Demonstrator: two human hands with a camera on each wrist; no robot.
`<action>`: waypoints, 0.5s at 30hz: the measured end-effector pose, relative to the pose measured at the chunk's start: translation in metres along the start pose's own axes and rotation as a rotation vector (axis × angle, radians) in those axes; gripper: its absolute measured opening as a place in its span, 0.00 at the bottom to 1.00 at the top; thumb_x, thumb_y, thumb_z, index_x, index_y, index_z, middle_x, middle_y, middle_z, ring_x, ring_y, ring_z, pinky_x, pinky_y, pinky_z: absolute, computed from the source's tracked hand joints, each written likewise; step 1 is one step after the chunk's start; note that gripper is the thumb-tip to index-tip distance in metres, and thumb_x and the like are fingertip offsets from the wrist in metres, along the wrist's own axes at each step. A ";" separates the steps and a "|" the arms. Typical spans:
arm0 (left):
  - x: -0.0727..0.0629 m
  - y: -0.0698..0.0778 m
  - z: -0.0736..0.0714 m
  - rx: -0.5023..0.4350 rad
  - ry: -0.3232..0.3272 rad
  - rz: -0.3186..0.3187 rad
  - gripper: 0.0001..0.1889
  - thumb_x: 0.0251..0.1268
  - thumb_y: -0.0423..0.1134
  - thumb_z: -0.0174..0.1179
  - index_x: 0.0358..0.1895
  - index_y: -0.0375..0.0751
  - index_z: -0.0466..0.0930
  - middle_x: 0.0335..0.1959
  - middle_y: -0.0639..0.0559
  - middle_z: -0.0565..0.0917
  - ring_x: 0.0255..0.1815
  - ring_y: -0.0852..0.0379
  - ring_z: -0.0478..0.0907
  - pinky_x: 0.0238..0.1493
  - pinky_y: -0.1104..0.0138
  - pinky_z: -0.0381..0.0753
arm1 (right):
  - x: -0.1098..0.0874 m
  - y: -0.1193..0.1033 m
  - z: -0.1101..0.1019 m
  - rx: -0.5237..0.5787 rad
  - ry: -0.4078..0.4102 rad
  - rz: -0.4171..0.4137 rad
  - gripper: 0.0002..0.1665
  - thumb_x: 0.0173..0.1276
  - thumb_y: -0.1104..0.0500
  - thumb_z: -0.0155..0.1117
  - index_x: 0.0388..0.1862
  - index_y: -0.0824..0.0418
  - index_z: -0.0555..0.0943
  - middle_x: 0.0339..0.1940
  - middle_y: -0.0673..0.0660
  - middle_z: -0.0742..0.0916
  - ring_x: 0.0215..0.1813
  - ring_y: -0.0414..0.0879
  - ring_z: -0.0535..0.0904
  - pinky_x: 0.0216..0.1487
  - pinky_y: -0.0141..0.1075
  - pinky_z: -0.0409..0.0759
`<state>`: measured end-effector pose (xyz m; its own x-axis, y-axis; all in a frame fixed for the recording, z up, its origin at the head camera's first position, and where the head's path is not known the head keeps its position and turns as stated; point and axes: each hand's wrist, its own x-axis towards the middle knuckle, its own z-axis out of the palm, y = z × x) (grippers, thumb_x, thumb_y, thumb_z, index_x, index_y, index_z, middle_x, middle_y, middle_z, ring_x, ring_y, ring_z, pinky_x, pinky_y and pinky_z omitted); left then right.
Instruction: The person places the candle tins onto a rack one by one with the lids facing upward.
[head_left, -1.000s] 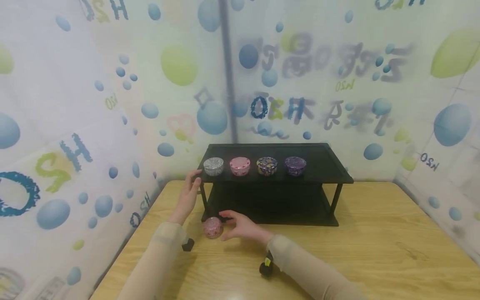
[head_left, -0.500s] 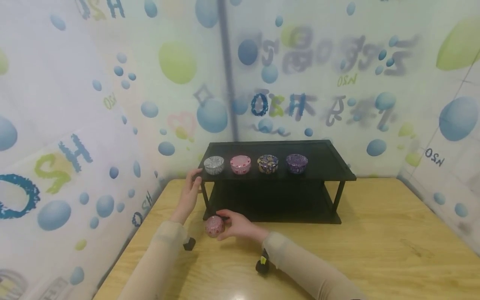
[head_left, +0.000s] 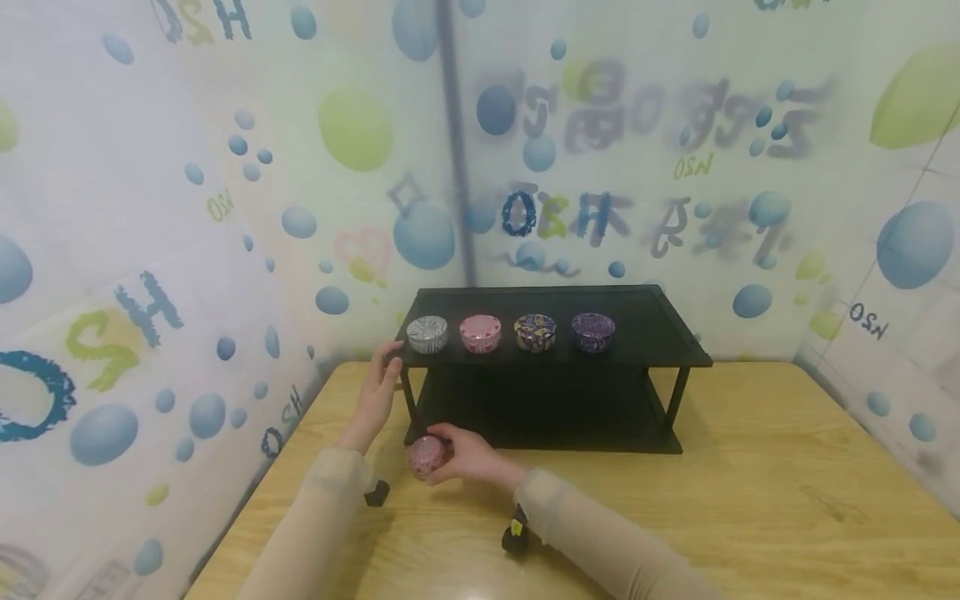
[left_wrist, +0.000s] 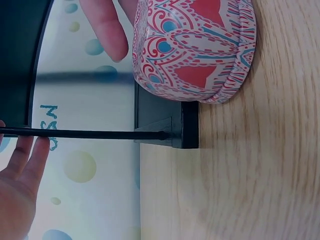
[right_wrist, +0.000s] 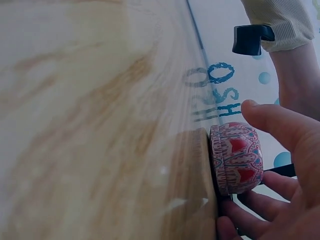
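A small round pink tin (head_left: 428, 457) with a red and blue pattern stands on the table by the rack's front left foot. My right hand (head_left: 474, 458) curves about it from the right. In the right wrist view its fingers (right_wrist: 272, 200) are at the tin's side, while the thumb (right_wrist: 272, 117) stands slightly apart from it. My left hand (head_left: 377, 396) holds the front left corner of a black two-tier rack (head_left: 540, 300); its fingers (left_wrist: 37, 162) touch the post in the left wrist view, where a right-hand finger (left_wrist: 107, 32) shows near the tin.
Along the front of the rack's upper tier runs a row of tins: silver (head_left: 427, 335), pink (head_left: 480, 333), dark multicoloured (head_left: 535, 333) and purple (head_left: 592, 333). The wooden table (head_left: 750, 500) meets patterned walls (head_left: 360, 208) behind and at the sides.
My right hand has moved left, from beside the pink tin to around it. The tin remains on the table. The left hand has stayed at the rack's corner.
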<state>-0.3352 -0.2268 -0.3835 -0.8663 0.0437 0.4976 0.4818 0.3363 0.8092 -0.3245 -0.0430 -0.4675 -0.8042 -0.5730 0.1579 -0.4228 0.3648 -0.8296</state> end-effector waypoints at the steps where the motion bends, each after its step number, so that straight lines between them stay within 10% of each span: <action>1: 0.000 0.001 0.000 0.000 0.001 -0.003 0.20 0.79 0.37 0.40 0.67 0.32 0.59 0.70 0.31 0.59 0.60 0.31 0.68 0.52 0.37 0.72 | 0.000 -0.001 0.001 -0.010 0.005 -0.002 0.46 0.43 0.59 0.82 0.63 0.63 0.73 0.56 0.57 0.82 0.52 0.47 0.79 0.53 0.33 0.76; 15: 0.001 -0.001 0.000 -0.018 0.003 0.011 0.19 0.79 0.35 0.41 0.67 0.32 0.60 0.70 0.31 0.59 0.58 0.33 0.69 0.49 0.36 0.73 | 0.008 -0.005 0.007 -0.129 0.024 0.053 0.47 0.43 0.52 0.82 0.64 0.58 0.74 0.53 0.53 0.83 0.52 0.44 0.78 0.52 0.37 0.77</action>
<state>-0.3371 -0.2274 -0.3837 -0.8604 0.0447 0.5076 0.4938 0.3189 0.8090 -0.3261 -0.0546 -0.4662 -0.8358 -0.5335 0.1298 -0.4288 0.4864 -0.7613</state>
